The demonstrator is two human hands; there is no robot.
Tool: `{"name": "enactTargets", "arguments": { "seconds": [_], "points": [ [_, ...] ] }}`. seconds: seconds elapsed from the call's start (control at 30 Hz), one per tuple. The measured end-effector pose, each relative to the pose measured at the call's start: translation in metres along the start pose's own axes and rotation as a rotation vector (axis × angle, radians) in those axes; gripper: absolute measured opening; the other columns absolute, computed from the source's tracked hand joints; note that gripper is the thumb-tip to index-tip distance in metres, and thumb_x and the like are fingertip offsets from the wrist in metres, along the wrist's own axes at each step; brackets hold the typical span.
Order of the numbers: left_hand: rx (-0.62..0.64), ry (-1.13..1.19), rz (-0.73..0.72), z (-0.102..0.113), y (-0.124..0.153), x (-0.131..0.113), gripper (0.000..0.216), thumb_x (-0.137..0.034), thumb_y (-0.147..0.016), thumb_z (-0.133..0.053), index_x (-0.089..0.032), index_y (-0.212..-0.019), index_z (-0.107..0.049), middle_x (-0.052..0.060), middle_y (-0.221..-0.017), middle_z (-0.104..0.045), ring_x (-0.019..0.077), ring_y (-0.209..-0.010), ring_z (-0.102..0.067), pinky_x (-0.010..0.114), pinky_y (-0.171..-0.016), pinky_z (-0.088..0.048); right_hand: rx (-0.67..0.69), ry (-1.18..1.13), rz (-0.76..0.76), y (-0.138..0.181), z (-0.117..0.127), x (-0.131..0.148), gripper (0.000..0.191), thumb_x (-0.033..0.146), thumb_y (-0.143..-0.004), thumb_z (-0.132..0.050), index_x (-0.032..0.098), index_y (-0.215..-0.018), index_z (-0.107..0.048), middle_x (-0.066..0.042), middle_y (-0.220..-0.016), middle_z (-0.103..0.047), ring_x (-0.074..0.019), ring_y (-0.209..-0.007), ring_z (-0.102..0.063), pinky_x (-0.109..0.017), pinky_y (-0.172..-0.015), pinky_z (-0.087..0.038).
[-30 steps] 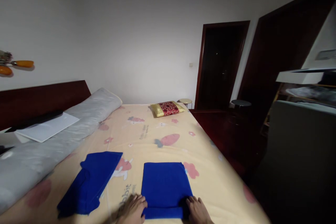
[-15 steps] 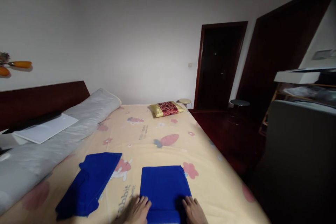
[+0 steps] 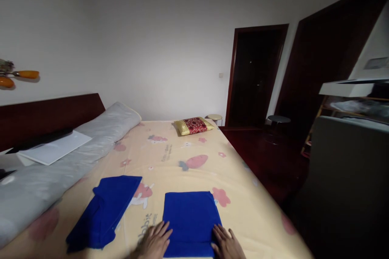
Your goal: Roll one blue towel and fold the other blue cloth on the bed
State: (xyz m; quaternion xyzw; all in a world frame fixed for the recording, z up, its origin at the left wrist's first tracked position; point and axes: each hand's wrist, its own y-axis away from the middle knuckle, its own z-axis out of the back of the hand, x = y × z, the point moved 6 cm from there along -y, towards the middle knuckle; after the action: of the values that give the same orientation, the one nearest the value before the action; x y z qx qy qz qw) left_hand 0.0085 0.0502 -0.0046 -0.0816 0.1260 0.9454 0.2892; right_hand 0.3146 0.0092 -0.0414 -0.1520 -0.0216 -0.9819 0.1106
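Note:
A blue cloth (image 3: 191,218), folded into a flat near-square, lies on the patterned bed sheet (image 3: 170,149) right in front of me. My left hand (image 3: 155,240) rests at its left edge, fingers stretched out and touching the fabric. At the right edge lies my right hand (image 3: 227,243), its fingers spread over the cloth's border. Neither hand grips the fabric. To the left, a second blue cloth (image 3: 106,210) of irregular outline lies flat, apart from both hands. Its lower part is in shadow.
A gold and red pillow (image 3: 194,126) sits at the bed's far end. Along the left runs a grey bedding roll (image 3: 121,119) with a white flat board (image 3: 56,147) on it. A dark panel (image 3: 349,178) stands right of the bed; two stools (image 3: 278,119) are farther back.
Both hands have flattened, with their fingers spreading more at the folded cloth's edges. The cloth's near edge now shows in full. The camera view has shifted slightly.

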Motion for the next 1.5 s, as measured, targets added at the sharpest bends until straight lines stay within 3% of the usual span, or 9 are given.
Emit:
{"name": "enactTargets", "arguments": {
  "seconds": [0.1,0.23,0.4,0.5,0.7,0.9,1.07,1.2,1.5],
  "points": [
    [-0.094,-0.055,0.098,0.006,0.002,0.015,0.045,-0.035,-0.098,-0.030,-0.034,-0.139,-0.047,0.005,-0.157,-0.031,0.0270,-0.144,-0.028,0.058,-0.115,-0.025,-0.030,0.013,-0.072,-0.002,0.010,-0.002,0.053,0.056,-0.091,-0.040,0.026,-0.129,-0.060,-0.013,-0.140,-0.052,-0.0369,-0.132,-0.045,-0.062,-0.108,-0.034],
    [-0.141,-0.002,-0.061,0.003,-0.006,-0.013,0.046,-0.039,-0.100,-0.025,-0.033,-0.143,-0.041,0.003,-0.156,-0.032,0.0240,-0.143,-0.032,0.051,-0.115,-0.030,0.010,-0.054,0.078,-0.002,0.012,0.024,0.052,0.055,-0.093,-0.037,0.029,-0.136,-0.053,-0.011,-0.145,-0.047,-0.0333,-0.133,-0.045,-0.058,-0.108,-0.036],
    [0.109,0.062,-0.332,-0.025,-0.015,-0.060,0.054,-0.038,-0.097,-0.040,-0.040,-0.148,-0.025,0.001,-0.156,-0.031,0.0243,-0.141,-0.034,0.050,-0.111,-0.036,0.118,-0.148,0.343,0.006,0.000,0.052,0.058,0.061,-0.090,-0.041,0.037,-0.142,-0.041,-0.009,-0.145,-0.046,-0.0299,-0.129,-0.049,-0.048,-0.104,-0.042],
    [0.193,0.082,-0.302,-0.029,-0.012,-0.055,0.054,-0.041,-0.097,-0.039,-0.039,-0.148,-0.024,0.004,-0.156,-0.030,0.0267,-0.141,-0.033,0.055,-0.109,-0.037,0.081,-0.116,0.252,0.006,0.000,0.040,0.058,0.063,-0.088,-0.041,0.036,-0.139,-0.047,-0.010,-0.142,-0.050,-0.0316,-0.127,-0.052,-0.050,-0.103,-0.042],
    [-0.072,-0.023,-0.010,0.003,0.001,0.002,0.049,-0.050,-0.098,-0.027,-0.032,-0.139,-0.048,0.006,-0.150,-0.045,0.0274,-0.136,-0.043,0.054,-0.109,-0.036,0.051,0.030,-0.113,0.003,0.019,0.001,0.050,0.053,-0.091,-0.038,0.029,-0.130,-0.059,-0.012,-0.141,-0.052,-0.0362,-0.130,-0.048,-0.063,-0.105,-0.035],
    [-0.335,-0.105,-0.014,0.018,0.002,-0.004,0.039,-0.038,-0.099,-0.033,-0.027,-0.118,-0.065,0.006,-0.127,-0.067,0.0234,-0.120,-0.058,0.045,-0.107,-0.041,-0.009,0.045,-0.040,-0.002,0.025,0.015,0.042,0.042,-0.093,-0.040,0.024,-0.120,-0.066,-0.015,-0.135,-0.058,-0.0346,-0.126,-0.052,-0.059,-0.106,-0.037],
    [-0.043,0.007,-0.208,0.000,-0.006,-0.044,0.042,-0.039,-0.095,-0.040,-0.031,-0.135,-0.050,0.004,-0.141,-0.057,0.0239,-0.128,-0.052,0.046,-0.110,-0.039,0.077,-0.083,0.090,0.000,0.009,0.026,0.060,0.060,-0.088,-0.044,0.027,-0.137,-0.052,-0.011,-0.142,-0.050,-0.0327,-0.130,-0.048,-0.051,-0.109,-0.039],
    [0.198,0.037,-0.222,-0.018,-0.009,-0.052,0.058,-0.032,-0.089,-0.047,-0.031,-0.145,-0.036,0.006,-0.151,-0.044,0.0282,-0.134,-0.045,0.054,-0.111,-0.035,0.126,-0.017,-0.103,0.004,0.013,0.004,0.060,0.057,-0.090,-0.040,0.024,-0.139,-0.049,-0.014,-0.147,-0.042,-0.0346,-0.135,-0.041,-0.059,-0.110,-0.032],
    [0.126,-0.009,-0.217,-0.022,-0.011,-0.047,0.052,-0.026,-0.091,-0.044,-0.028,-0.143,-0.041,0.010,-0.147,-0.048,0.0303,-0.133,-0.044,0.052,-0.111,-0.034,0.029,0.020,0.059,0.001,0.030,0.029,0.040,0.041,-0.089,-0.044,0.022,-0.117,-0.065,-0.013,-0.129,-0.064,-0.0314,-0.121,-0.056,-0.053,-0.107,-0.035]
  ]
}}
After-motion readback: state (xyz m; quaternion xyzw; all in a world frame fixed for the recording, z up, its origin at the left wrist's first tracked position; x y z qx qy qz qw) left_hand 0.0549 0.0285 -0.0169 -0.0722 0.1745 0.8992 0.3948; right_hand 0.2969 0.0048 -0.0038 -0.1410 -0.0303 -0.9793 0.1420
